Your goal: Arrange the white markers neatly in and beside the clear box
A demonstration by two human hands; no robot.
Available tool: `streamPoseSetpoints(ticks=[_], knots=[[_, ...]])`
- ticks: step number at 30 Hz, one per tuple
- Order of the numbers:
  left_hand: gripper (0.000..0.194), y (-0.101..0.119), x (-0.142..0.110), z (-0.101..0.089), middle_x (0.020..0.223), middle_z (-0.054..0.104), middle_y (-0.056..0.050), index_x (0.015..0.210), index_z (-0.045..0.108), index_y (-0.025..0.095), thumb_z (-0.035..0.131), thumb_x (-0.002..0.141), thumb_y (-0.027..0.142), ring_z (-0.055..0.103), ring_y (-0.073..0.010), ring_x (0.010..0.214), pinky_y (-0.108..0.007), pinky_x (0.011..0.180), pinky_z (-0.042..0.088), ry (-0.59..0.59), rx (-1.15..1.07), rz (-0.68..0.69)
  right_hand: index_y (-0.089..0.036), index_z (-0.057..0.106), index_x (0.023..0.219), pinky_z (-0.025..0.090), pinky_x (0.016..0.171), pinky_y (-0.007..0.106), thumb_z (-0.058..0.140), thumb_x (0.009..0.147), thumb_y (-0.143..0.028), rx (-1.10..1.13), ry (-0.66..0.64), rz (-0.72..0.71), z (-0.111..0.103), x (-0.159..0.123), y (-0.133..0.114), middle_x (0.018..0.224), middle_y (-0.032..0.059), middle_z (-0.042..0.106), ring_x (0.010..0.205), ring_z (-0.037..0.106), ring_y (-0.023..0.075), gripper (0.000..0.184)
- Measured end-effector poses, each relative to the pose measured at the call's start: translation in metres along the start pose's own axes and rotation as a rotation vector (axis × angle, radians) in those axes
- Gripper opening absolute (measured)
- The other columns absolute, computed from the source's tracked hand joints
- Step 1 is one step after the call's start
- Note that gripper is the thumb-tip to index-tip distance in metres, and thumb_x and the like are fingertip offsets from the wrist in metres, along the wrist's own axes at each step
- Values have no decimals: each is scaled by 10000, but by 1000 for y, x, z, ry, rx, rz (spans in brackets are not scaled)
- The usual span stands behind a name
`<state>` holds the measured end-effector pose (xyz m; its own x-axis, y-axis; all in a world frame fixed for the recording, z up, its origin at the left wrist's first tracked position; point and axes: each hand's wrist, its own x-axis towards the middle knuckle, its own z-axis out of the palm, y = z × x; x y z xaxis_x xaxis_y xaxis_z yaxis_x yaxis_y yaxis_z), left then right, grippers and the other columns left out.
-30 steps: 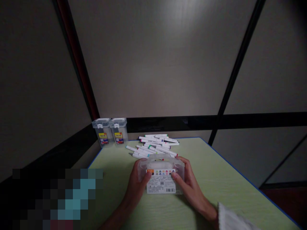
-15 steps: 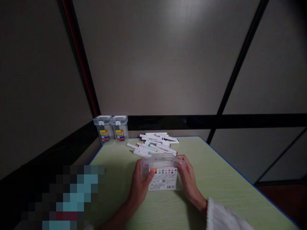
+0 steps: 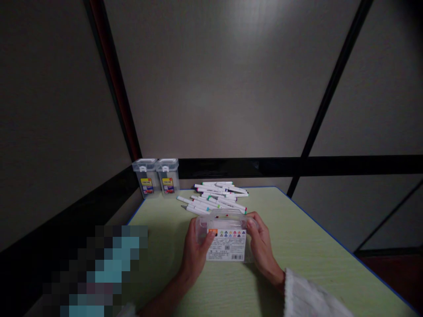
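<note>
Clear plastic case [image 3: 226,242], white printed label facing wearer, held low over green tabletop [image 3: 304,246]; left hand [image 3: 194,251] gripping its left side, right hand [image 3: 262,246] its right, thumbs toward wearer; white-barrelled markers [image 3: 214,196] heaped just beyond; two lidded clear containers [image 3: 147,178] beyond, at left

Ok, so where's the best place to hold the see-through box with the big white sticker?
Probably the two ends of the box: come in from left and right, thumbs on the near side. It's wide, and both ends reach past the sticker. Pens lie just behind, so reaching in from the back looks awkward.
</note>
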<state>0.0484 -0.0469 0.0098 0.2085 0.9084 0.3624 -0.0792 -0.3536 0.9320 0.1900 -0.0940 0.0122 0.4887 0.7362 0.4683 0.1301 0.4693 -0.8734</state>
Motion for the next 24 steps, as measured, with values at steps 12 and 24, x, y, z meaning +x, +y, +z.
streamPoseSetpoints(ticks=[12, 24], knots=[[222, 7, -4, 0, 772, 592, -7, 827, 464, 177, 564, 673, 301, 563, -140, 712, -226, 630, 440, 13, 2, -39, -207, 425, 609, 321, 483, 237, 406, 816, -461, -38, -7, -16, 0, 6, 0, 594, -34, 399, 537, 349, 126, 329], [266, 3, -8, -9, 878, 594, -42, 954, 525, 181, 519, 712, 290, 540, -177, 832, -260, 724, 416, 0, 124, 130, -202, 436, 634, 297, 466, 225, 382, 845, -439, -103, -20, -76, -1, -2, 0, 576, -41, 379, 523, 356, 119, 322]])
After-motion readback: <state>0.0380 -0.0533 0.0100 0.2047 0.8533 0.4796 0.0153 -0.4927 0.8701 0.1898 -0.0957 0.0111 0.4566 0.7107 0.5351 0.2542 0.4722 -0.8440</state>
